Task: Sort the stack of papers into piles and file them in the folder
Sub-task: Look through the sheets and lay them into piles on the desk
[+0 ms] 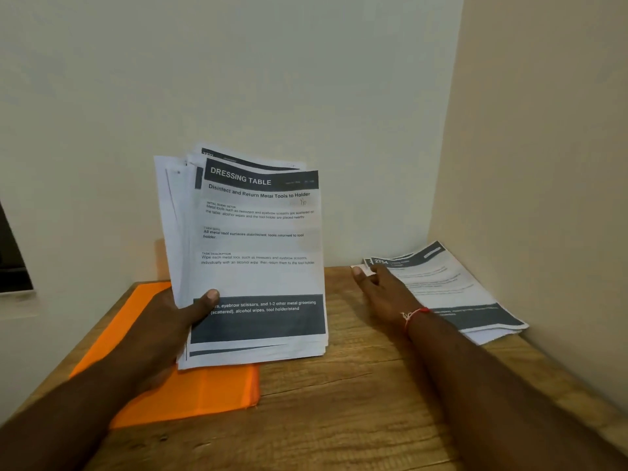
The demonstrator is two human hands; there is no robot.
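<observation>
My left hand (173, 321) grips a thick stack of printed papers (258, 253), held tilted up above the table, thumb on the top sheet headed "DRESSING TABLE". An orange folder (190, 392) lies flat on the table under that hand and stack. At the right, a pile of papers (452, 287) lies flat by the wall. My right hand (380, 287) rests on the left edge of this pile, fingers reaching over its top left corner. The fingertips are partly hidden behind the hand.
The wooden table (339, 402) sits in a corner, with walls behind and close on the right. A dark framed object (10, 263) is at the left edge. Bare wood shows between folder and right pile.
</observation>
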